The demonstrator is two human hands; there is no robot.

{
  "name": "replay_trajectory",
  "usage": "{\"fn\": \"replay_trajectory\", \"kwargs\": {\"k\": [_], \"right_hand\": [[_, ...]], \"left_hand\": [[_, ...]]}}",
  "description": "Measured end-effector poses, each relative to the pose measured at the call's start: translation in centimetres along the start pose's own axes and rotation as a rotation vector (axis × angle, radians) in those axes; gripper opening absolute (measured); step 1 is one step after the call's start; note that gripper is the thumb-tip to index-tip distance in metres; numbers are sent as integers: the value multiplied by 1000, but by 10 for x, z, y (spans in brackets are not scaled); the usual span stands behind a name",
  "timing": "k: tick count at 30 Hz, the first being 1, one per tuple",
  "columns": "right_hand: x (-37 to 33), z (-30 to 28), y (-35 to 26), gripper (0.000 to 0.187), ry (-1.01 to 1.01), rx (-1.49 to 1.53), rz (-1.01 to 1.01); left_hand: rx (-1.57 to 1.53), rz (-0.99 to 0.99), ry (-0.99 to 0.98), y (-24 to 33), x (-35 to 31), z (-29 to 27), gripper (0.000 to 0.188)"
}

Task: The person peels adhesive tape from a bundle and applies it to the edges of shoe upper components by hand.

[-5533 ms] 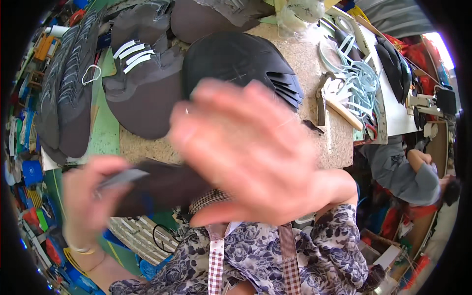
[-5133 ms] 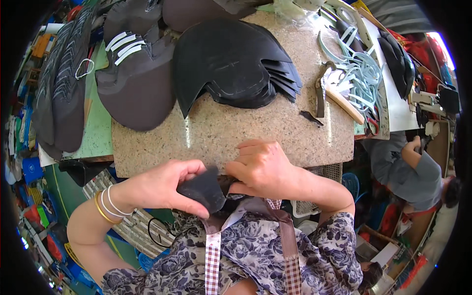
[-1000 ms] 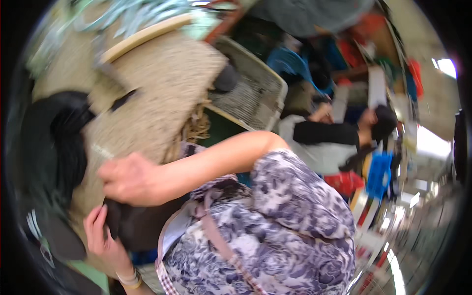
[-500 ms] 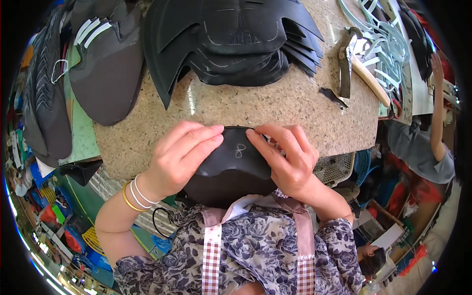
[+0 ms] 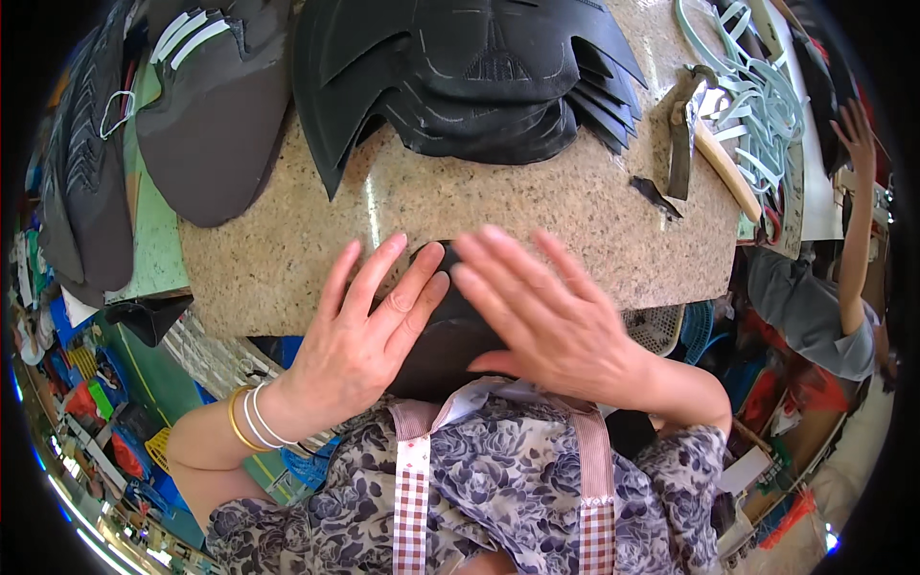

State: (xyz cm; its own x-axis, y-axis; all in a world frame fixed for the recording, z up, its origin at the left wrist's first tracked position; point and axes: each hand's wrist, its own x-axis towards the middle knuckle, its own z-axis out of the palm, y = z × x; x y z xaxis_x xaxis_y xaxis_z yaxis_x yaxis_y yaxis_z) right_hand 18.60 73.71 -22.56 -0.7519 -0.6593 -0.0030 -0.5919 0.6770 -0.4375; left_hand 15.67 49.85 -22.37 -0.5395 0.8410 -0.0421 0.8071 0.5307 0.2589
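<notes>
Containers first: there's a pale mesh basket (image 5: 655, 331) at about 4 o'clock, just past the bench (image 5: 287, 259) edge, with a blue basket (image 5: 698, 328) right beside it; can't make out what's in either. For the count, I get one dark curved piece (image 5: 441, 355) being worked on, three white strips (image 5: 201, 44) lying on the dark brown pieces (image 5: 216, 144) up at 10 o'clock, one wooden-handled tool (image 5: 725, 171) at 2 o'clock, and one small black scrap (image 5: 656, 196) near it. The pale blue straps (image 5: 762, 115) are too tangled to count, and the layers in the black stack (image 5: 479, 57) at 12 overlap too much. The dark curved piece sits dead centre by the person's front, at 3 o'clock from the left hand (image 5: 350, 350) and 9 o'clock from the right hand (image 5: 565, 331). Left hand's got its fingers fanned out, a couple over the piece, but its thumb is hidden so I can't tell if it's pinching anything. Right hand is flat, fingers stretched and a bit blurry, over the piece's other side, gripping nothing.
</notes>
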Motion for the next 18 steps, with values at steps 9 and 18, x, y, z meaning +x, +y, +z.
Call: {"fn": "replay_trajectory", "kwargs": {"k": [9,18], "right_hand": [[-37,1,30,37,115,90,-207],[95,-90,133,47,513,-37,450]], "left_hand": [[-383,-211,434,-92,-15,-39,22],[328,-424,701,-229,14,-27,37]]}}
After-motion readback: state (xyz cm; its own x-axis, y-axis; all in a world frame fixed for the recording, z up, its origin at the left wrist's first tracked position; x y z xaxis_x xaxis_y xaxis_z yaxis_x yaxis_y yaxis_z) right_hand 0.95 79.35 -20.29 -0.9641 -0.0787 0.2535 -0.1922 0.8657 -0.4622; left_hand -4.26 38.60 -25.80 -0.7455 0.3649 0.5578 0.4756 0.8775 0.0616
